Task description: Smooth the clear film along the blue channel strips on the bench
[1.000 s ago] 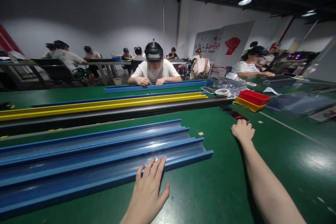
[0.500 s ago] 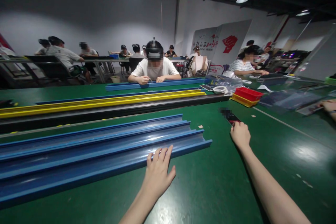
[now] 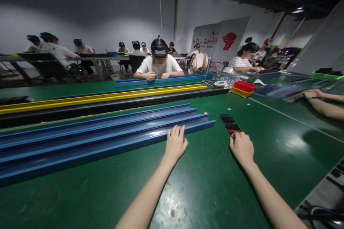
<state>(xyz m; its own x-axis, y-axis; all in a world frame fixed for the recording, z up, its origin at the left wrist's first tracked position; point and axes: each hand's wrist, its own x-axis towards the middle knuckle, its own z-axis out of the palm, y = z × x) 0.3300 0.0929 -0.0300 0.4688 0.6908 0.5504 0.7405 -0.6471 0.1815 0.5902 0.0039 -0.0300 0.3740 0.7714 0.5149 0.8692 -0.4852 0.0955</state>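
Long blue plastic channels (image 3: pixel 113 132) lie side by side across the green table (image 3: pixel 204 182). My left hand (image 3: pixel 176 143) rests with its fingers stretched out, fingertips on the near edge of the closest blue channel, close to its right end. My right hand (image 3: pixel 242 147) lies on the table with its fingers curled onto the near end of a dark phone (image 3: pixel 229 125) that has a red edge. The fingertips of that hand are hidden behind the knuckles.
Yellow strips (image 3: pixel 107 99) and a black rail (image 3: pixel 120 105) run across the table behind the blue channels. A red tray on a yellow one (image 3: pixel 243 88) and a tape roll (image 3: pixel 220 83) sit at the back right. A person (image 3: pixel 159 65) works opposite; another person's arms (image 3: pixel 322 102) lie at right.
The view has tilted down and shifted. My left hand has slid right along the nearest blue channel toward its end. My right hand stays at the phone's near end.
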